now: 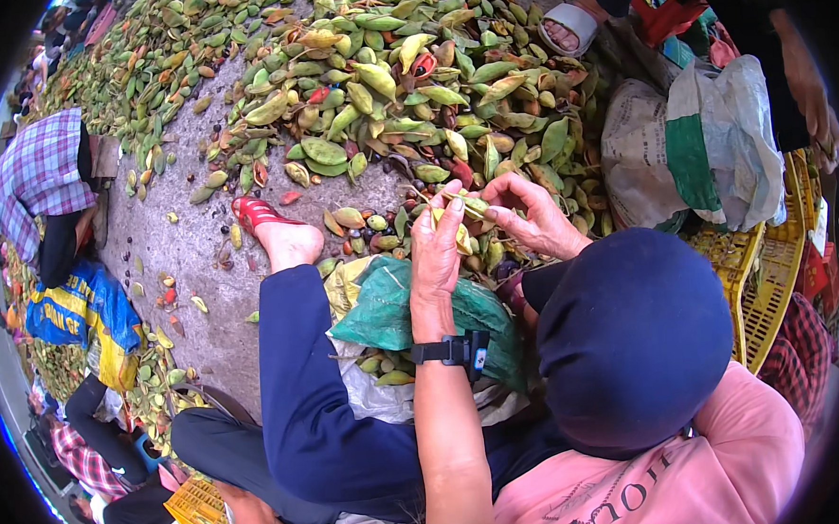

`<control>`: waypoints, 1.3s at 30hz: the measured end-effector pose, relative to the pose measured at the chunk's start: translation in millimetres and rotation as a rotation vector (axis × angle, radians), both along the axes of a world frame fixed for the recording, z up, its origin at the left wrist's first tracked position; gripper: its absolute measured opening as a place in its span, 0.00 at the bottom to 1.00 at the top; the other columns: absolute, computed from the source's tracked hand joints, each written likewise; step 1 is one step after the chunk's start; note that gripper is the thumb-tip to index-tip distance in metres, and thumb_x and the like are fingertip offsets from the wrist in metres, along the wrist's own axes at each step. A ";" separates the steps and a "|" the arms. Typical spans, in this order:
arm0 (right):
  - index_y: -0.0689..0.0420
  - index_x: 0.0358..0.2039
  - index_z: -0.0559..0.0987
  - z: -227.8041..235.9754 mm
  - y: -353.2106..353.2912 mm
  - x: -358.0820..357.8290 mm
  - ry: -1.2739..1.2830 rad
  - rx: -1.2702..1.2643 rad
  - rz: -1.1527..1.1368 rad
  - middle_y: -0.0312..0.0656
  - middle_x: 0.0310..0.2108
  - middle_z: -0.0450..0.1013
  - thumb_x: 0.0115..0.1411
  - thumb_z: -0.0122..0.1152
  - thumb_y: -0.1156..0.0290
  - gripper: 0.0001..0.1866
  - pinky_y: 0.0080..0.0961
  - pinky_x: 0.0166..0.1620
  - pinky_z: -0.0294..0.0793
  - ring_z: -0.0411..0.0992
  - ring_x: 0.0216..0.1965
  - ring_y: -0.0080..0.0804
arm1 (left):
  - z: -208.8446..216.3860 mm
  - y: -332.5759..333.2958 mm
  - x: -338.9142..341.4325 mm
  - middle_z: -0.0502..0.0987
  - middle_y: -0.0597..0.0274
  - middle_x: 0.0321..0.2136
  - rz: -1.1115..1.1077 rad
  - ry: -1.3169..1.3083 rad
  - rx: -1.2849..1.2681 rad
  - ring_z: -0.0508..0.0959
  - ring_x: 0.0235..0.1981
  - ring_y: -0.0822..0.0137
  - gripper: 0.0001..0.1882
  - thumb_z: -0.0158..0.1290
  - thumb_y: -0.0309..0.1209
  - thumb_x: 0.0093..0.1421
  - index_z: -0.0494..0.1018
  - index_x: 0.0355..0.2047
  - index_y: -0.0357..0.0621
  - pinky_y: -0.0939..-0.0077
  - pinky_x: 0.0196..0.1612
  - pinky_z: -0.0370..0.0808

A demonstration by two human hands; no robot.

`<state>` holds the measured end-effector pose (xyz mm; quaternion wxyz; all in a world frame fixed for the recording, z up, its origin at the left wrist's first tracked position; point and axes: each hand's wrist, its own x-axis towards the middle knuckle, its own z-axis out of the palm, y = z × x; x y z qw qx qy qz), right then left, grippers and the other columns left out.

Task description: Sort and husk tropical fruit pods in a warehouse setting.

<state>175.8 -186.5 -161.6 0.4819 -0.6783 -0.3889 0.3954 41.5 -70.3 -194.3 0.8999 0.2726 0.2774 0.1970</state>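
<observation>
A split green seed pod [474, 205] is held up between my two hands. My left hand [438, 247] is closed on its near end, with a dark strap and small device around the wrist. A yellowish piece of pod [463, 239] shows beside the left fingers. My right hand [537, 216] pinches the pod from the right; its forearm is mostly hidden behind a navy cap [632, 341]. Below the hands lies a crumpled green sack [384, 307], and some pods [394, 378] rest beneath it on whitish sacking.
A large heap of green pods [372, 75] covers the floor ahead. Dark seeds and red-lined shells lie scattered. White woven sacks [717, 142] and yellow crates [780, 253] stand at right. At left, a person in a plaid shirt [40, 177] bends near a blue-and-yellow sack [85, 313].
</observation>
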 end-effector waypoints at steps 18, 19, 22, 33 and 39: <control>0.58 0.57 0.66 11.4 11.5 11.2 -0.254 -0.026 0.349 0.46 0.47 0.66 0.51 0.58 0.84 0.30 0.30 0.45 0.75 0.71 0.45 0.42 | -2.9 1.6 -6.9 0.75 0.68 0.25 -0.280 0.547 0.766 0.72 0.23 0.79 0.11 0.55 0.32 0.60 0.75 0.40 0.38 0.83 0.26 0.70; 0.57 0.57 0.66 9.8 17.6 5.1 -0.357 0.079 0.393 0.47 0.47 0.65 0.49 0.59 0.84 0.32 0.32 0.44 0.76 0.71 0.45 0.45 | -2.4 3.3 -15.7 0.74 0.69 0.22 -0.358 0.720 0.945 0.70 0.20 0.78 0.12 0.57 0.34 0.58 0.75 0.38 0.38 0.81 0.25 0.68; 0.57 0.58 0.65 -22.3 -14.0 13.8 -0.435 0.085 0.384 0.51 0.48 0.64 0.47 0.61 0.82 0.36 0.37 0.43 0.76 0.71 0.46 0.51 | -1.6 -15.8 9.0 0.78 0.58 0.26 -0.409 0.563 0.682 0.75 0.26 0.69 0.17 0.59 0.39 0.55 0.76 0.36 0.36 0.68 0.30 0.72; 0.51 0.59 0.61 45.7 -55.2 -1.5 -0.365 -0.309 0.262 0.51 0.41 0.64 0.62 0.50 0.56 0.27 0.48 0.43 0.73 0.73 0.40 0.57 | 35.0 -38.3 20.3 0.77 0.61 0.28 -0.560 0.348 0.485 0.74 0.30 0.74 0.14 0.55 0.35 0.62 0.72 0.40 0.36 0.75 0.31 0.72; 0.51 0.59 0.62 55.5 -70.7 10.0 -0.430 -0.237 0.218 0.50 0.40 0.65 0.66 0.49 0.58 0.23 0.44 0.39 0.75 0.74 0.37 0.53 | 59.7 -58.3 37.3 0.77 0.60 0.28 -0.515 0.334 0.392 0.74 0.28 0.73 0.15 0.55 0.36 0.62 0.69 0.42 0.36 0.75 0.29 0.71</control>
